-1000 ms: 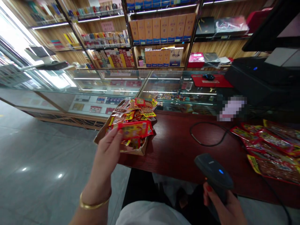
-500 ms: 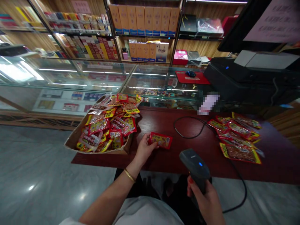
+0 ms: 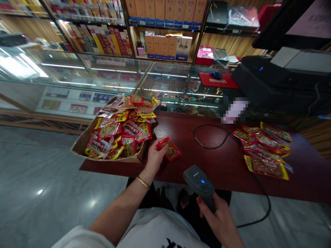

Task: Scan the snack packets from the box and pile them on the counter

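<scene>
My left hand [image 3: 155, 157] pinches a small red snack packet [image 3: 171, 150] by its left end, just over the dark red tabletop [image 3: 181, 125]. A black barcode scanner [image 3: 198, 179] is gripped in my right hand [image 3: 219, 214], its head angled up and left toward the packet, a gap between them. To the left of my left hand stands an open cardboard box [image 3: 132, 159] heaped with red and yellow snack packets [image 3: 110, 129]. Several more packets [image 3: 266, 167] lie in a loose pile on the right part of the table.
The scanner's black cable [image 3: 269, 206] loops off the front edge and across the tabletop. Behind are a glass display counter [image 3: 113, 74], a red mouse pad [image 3: 227, 82] with a mouse, and a dark machine [image 3: 279, 86] below a monitor. Stocked shelves line the back.
The packet has turned, its right end dipping, and moved slightly left with my left hand. My right hand has carried the scanner left, closer to the packet. The view has tilted down a little.
</scene>
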Action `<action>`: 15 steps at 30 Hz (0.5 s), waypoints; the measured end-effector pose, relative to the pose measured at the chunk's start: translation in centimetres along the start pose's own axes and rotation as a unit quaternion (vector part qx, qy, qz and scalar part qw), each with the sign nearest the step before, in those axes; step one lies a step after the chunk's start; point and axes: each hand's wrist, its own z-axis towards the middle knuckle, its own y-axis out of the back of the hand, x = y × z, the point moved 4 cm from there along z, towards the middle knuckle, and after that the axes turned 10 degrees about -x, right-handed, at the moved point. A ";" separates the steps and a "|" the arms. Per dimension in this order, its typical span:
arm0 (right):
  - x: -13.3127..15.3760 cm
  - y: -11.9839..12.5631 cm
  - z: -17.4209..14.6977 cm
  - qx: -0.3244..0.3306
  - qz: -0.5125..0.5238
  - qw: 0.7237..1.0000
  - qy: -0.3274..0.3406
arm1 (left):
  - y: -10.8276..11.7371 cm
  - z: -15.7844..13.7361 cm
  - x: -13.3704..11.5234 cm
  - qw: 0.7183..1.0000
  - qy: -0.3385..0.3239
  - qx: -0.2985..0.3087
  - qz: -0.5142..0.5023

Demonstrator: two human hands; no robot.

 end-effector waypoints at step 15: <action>0.1 0.3 0.0 0.003 0.025 1.000 -0.019 | -0.1 0.1 0.5 1.000 0.010 0.012 0.007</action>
